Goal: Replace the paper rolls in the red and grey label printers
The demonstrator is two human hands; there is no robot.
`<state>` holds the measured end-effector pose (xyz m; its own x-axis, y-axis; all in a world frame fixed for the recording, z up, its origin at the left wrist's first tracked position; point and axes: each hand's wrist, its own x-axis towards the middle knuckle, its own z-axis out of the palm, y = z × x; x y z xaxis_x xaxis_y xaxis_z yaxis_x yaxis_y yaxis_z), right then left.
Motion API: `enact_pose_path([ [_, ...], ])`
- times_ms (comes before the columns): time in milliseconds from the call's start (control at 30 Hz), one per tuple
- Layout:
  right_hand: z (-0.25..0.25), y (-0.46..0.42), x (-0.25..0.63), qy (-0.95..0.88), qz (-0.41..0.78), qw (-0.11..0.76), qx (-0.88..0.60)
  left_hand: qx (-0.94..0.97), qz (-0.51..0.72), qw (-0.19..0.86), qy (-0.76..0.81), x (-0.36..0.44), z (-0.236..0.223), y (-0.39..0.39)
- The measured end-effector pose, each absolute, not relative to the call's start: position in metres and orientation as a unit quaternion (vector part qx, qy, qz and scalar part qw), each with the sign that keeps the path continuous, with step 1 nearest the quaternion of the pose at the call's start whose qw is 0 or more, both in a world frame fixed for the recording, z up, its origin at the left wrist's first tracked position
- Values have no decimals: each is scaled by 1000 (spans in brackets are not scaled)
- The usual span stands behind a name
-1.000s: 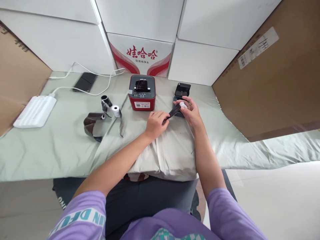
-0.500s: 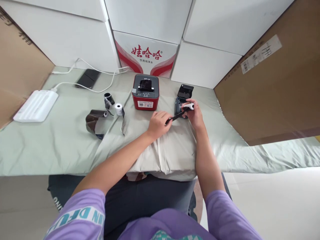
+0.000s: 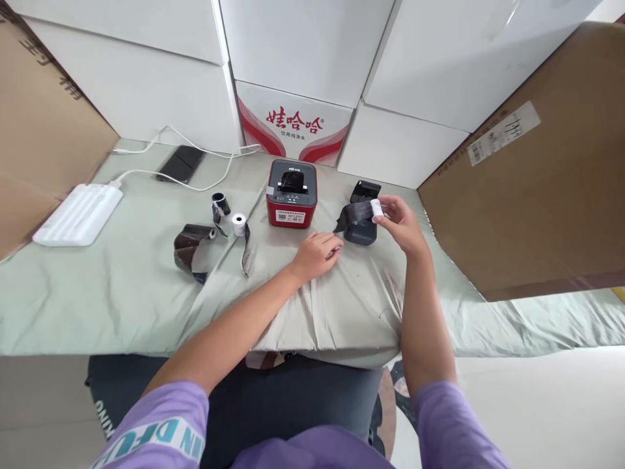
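Note:
Between the fingertips of my right hand [image 3: 405, 225] is a small white paper roll [image 3: 376, 210], held by its end. A loose dark strip [image 3: 352, 213] runs off the roll to the left, across the small dark portable printer [image 3: 360, 234], whose lid [image 3: 366, 190] stands up. The strip hides most of the printer's inside. My left hand [image 3: 316, 255] rests on the cloth left of the printer, fingers curled in; what they hold, if anything, is hidden. Behind it stands a red and black label printer [image 3: 291, 195] with a dark strip coming out of its top slot.
On the left lie a white paper roll [image 3: 239, 225], a black roll [image 3: 221, 203] and a crumpled brown-black strip [image 3: 188, 246]. Farther left are a phone [image 3: 180, 163] and a white power bank [image 3: 78, 215] with a cable. Cardboard boxes [image 3: 547, 202] flank the table; white boxes line the back.
The dark strip's end has left my left hand, which now sits apart from it. My right hand has moved slightly right, with the roll turned and the strip draped over the portable printer.

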<state>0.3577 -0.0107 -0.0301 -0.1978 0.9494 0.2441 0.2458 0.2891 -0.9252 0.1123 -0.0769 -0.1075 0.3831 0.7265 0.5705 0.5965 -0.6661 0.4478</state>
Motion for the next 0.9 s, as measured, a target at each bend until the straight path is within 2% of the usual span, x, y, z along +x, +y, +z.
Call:
enact_pose_path([
  [133, -12, 17, 361, -688, 382, 406, -465, 825, 380, 96, 408, 113, -108, -77],
  [233, -6, 32, 359, -680, 400, 411, -458, 820, 387, 99, 409, 112, -109, -76],
  [333, -9, 38, 356, -654, 428, 430, -453, 815, 394, 103, 412, 112, -109, -75],
  [467, -18, 39, 359, -643, 450, 409, -466, 806, 391, 119, 428, 112, -108, -76],
  [667, -27, 46, 369, -668, 417, 330, -520, 800, 386, 138, 439, 112, -105, -77],
  [900, -35, 54, 360, -713, 358, 284, -532, 796, 391, 132, 443, 112, -106, -77],
])
